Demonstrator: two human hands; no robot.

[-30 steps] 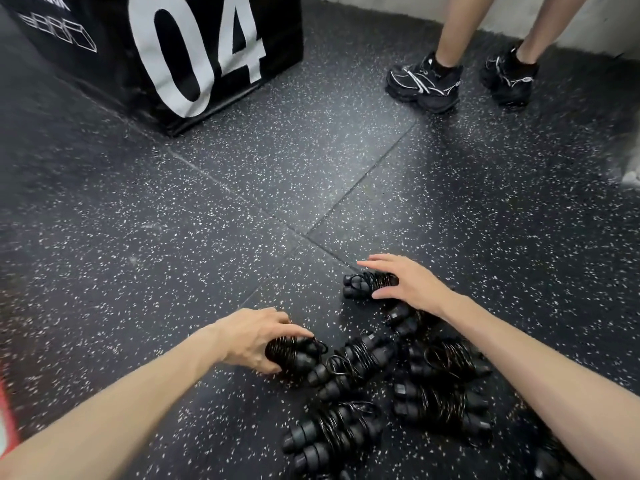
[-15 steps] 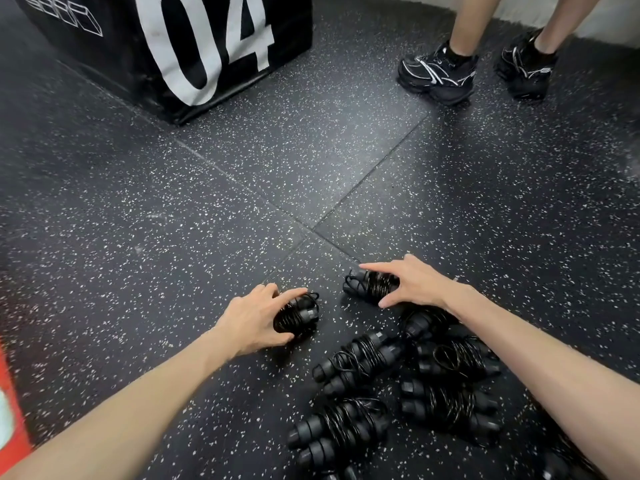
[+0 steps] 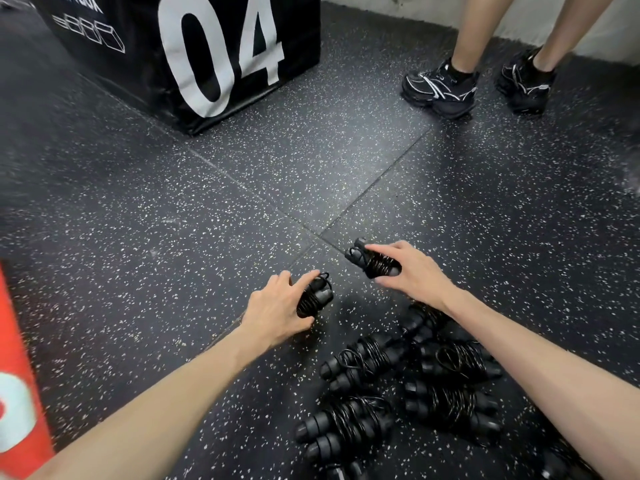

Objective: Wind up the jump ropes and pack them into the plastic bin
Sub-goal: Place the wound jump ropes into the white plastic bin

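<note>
Fingers of the left hand [image 3: 277, 311] and right hand [image 3: 410, 273] each curl round a black jump rope bundle [image 3: 313, 299], cord wound tight round its handles.

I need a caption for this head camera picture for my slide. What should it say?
Each hand, left hand and right hand, grips a wound jump rope above the speckled floor, beside a pile of wound ropes.
</note>
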